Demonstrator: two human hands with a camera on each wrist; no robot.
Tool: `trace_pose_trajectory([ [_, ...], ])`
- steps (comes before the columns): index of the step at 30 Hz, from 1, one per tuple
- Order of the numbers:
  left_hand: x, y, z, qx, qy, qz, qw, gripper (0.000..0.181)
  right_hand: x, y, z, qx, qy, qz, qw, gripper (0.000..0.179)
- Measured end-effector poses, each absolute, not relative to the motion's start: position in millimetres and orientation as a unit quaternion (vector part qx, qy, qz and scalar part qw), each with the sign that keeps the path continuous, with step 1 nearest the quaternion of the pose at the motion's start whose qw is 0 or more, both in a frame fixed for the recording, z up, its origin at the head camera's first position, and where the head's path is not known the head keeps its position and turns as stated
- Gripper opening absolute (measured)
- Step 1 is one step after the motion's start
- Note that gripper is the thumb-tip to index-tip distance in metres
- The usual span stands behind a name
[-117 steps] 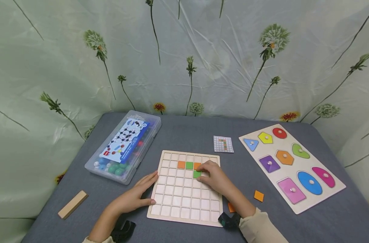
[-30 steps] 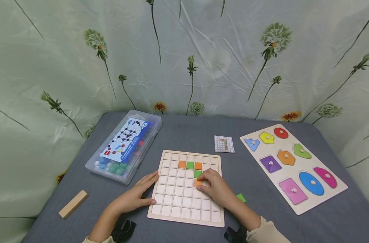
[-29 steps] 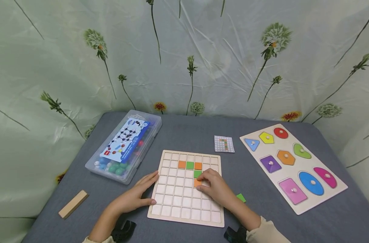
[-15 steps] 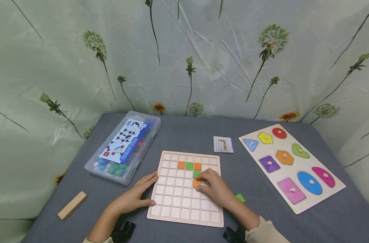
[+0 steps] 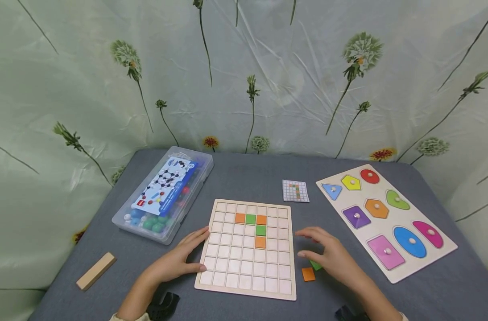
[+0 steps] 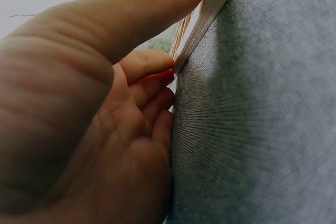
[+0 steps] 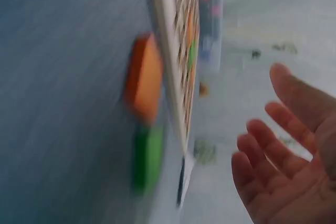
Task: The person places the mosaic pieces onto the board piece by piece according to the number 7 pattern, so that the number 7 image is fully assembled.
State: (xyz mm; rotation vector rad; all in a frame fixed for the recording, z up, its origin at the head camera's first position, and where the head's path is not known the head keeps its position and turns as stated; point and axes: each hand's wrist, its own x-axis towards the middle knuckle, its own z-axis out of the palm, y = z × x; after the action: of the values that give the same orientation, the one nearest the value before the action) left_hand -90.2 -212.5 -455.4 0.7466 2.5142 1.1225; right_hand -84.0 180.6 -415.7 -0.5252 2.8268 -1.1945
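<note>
A wooden grid board lies on the table, with orange and green square tiles set in its cells: a row of three ending in an orange tile, then a green tile and an orange tile running down below it. My left hand rests at the board's left edge, thumb and fingertips touching its side. Right of the board my right hand is raised with fingers apart, holding nothing. By it lie a loose orange tile and a loose green tile, partly hidden under the hand in the head view.
A small printed pattern card lies behind the board. A clear plastic box of molecule-model parts stands at left, near a wooden block. At right is a knobbed shape puzzle. A floral curtain hangs behind the table.
An orange tile has come to sit below the green one in the board's column. My right hand has let go of it and moved right, off the board. The left hand has stayed put.
</note>
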Motion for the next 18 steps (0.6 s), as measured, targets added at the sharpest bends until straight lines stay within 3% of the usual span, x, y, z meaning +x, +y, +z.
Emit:
trace_pose_trajectory([
  [8, -91, -212, -454, 0.258, 0.870, 0.395, 0.143, 0.086, -72, 225, -435, -0.229, 0.903, -0.355, 0.073, 0.042],
  [18, -90, -212, -453, 0.247, 0.874, 0.390, 0.152, 0.086, -76, 227, -438, -0.231, 0.904, -0.341, 0.118, 0.024],
])
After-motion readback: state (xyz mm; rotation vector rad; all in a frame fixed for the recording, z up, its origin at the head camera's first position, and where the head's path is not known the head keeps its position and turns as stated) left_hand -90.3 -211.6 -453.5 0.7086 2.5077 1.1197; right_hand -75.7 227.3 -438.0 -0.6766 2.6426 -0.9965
